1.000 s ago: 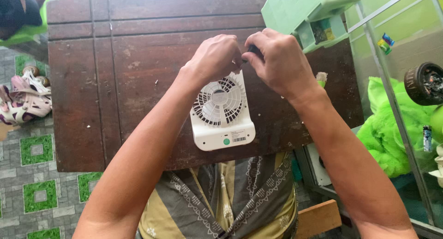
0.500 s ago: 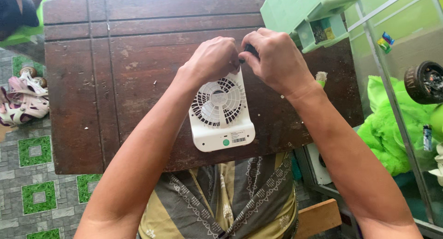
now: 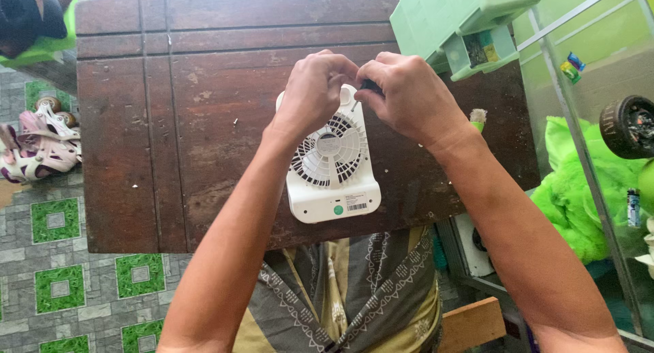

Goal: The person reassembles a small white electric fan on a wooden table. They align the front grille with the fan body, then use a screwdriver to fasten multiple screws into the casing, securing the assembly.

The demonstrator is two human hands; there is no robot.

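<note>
— Barely anything had shifted from the earlier frames: both hands stayed bunched at the top edge of the white fan [image 3: 332, 164], which lay flat in the same spot on the dark wooden table [image 3: 150, 121], near its front edge.

— What were the fingers doing?

— The right hand [image 3: 409, 98] was curled tight round a dark-handled screwdriver [image 3: 368, 87], its thin shaft angled down at the fan's upper corner. The left hand [image 3: 315, 87] was half closed over the fan's top, pinning it; whether it also pinched something small, I couldn't tell.

— How should that step go?

— I'd judge the tip needed to sit square in the screw, with steady downward pressure and the left hand keeping the casing from sliding.

— Any labels?

— A small white barcode sticker [image 3: 356, 206] sat low on the fan's face, beside a round green button [image 3: 338, 209]. Farther back stood a pale green plastic drawer box [image 3: 449, 16], one drawer pulled open.
</note>
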